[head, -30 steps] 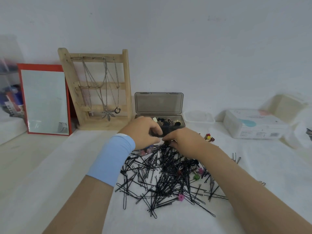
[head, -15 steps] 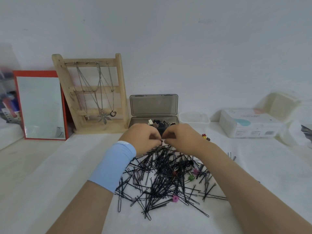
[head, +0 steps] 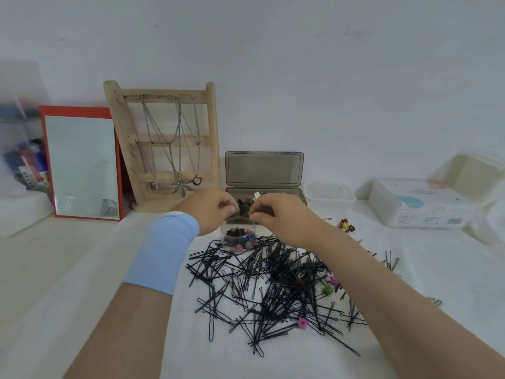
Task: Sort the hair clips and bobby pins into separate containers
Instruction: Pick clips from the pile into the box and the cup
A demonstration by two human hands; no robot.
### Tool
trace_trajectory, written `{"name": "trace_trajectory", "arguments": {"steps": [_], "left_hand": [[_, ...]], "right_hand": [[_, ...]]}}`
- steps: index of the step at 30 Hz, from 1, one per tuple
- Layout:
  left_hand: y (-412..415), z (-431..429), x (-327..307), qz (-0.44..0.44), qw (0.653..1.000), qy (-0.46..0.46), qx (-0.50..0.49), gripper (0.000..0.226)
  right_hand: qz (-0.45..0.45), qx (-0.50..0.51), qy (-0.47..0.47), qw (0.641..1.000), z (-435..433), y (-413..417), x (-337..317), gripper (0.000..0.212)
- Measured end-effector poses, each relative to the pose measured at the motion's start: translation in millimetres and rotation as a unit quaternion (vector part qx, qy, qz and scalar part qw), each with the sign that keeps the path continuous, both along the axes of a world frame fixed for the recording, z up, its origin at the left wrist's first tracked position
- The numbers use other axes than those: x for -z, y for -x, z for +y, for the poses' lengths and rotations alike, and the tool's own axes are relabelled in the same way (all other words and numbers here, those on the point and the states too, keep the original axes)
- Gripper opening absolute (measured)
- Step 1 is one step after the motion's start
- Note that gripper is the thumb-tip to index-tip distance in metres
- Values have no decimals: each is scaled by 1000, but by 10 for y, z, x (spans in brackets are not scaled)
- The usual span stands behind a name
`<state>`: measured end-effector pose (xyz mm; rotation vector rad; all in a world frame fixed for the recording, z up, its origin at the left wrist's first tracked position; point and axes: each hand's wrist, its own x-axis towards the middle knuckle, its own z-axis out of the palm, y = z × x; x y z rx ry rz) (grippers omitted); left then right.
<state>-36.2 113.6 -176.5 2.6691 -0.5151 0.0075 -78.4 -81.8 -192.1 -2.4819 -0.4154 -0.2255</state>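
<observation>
A heap of black bobby pins (head: pixel 273 291) lies on the white cloth in front of me. A few small coloured hair clips sit among them: a pink clip (head: pixel 302 322) and a green clip (head: pixel 326 289). A small round clear container (head: pixel 239 239) with several coloured mini clips stands at the heap's far edge. My left hand (head: pixel 216 212) and my right hand (head: pixel 281 217) hover right over it, fingers curled, fingertips pinching its top edge from both sides. Behind them an open grey box (head: pixel 263 168) holds dark clips.
A red and yellow clip cluster (head: pixel 345 225) lies right of my hands. A clear tub (head: pixel 328 191) and a white carton (head: pixel 418 203) stand at the back right. A wooden necklace stand (head: pixel 166 143) and a red-framed mirror (head: pixel 82 165) lean at the back left. Stray pins (head: pixel 390 262) lie to the right.
Both hands have come back from the grey box and drawn together over the heap's far edge. The round clear container now shows beneath their fingertips.
</observation>
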Motion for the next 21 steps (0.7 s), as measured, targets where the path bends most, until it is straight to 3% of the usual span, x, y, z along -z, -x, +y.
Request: {"name": "trace_trajectory", "arguments": {"steps": [4, 7, 10, 14, 17, 21], "left_hand": [[0, 60, -22, 27, 999, 14, -14, 25], [58, 8, -2, 101, 995, -13, -1, 56], [89, -109, 48, 114, 992, -48, 1, 81], [143, -240, 30, 70, 997, -25, 7, 73], [196, -412, 18, 35, 999, 11, 38, 66], [239, -694, 150, 26, 997, -32, 66, 84]], "right_hand": [[15, -36, 1, 999, 89, -53, -14, 19], [14, -12, -1, 1000, -88, -53, -87, 24], [9, 40, 8, 999, -445, -32, -178, 22], [-7, 106, 32, 994, -977, -1, -184, 18], [33, 121, 55, 991, -1238, 32, -119, 18], [67, 126, 81, 986, -1408, 32, -50, 24]]}}
